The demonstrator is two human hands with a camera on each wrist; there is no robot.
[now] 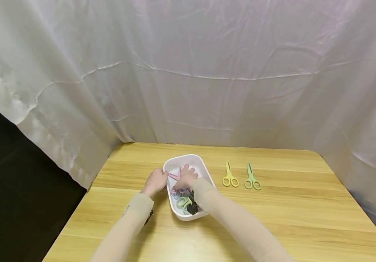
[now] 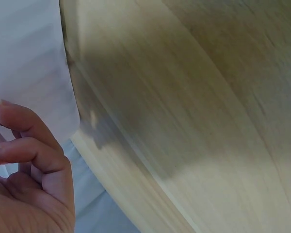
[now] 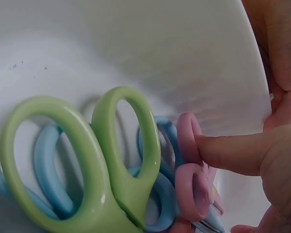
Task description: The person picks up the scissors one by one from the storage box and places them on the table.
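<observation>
A white plastic bin stands on the table with several pairs of scissors inside. My left hand grips its left rim; curled fingers show against the bin's wall in the left wrist view. Inside the bin, my right hand holds pink scissors by the handle loops, the thumb against them and a fingertip just below. Green scissors lie beside these, over blue scissors. In the head view, the right hand and wrist cover part of the contents.
To the right of the bin, yellow scissors and another green pair lie on the wooden table, blades pointing away. A pale curtain hangs behind the table. A dark area lies beyond its left edge.
</observation>
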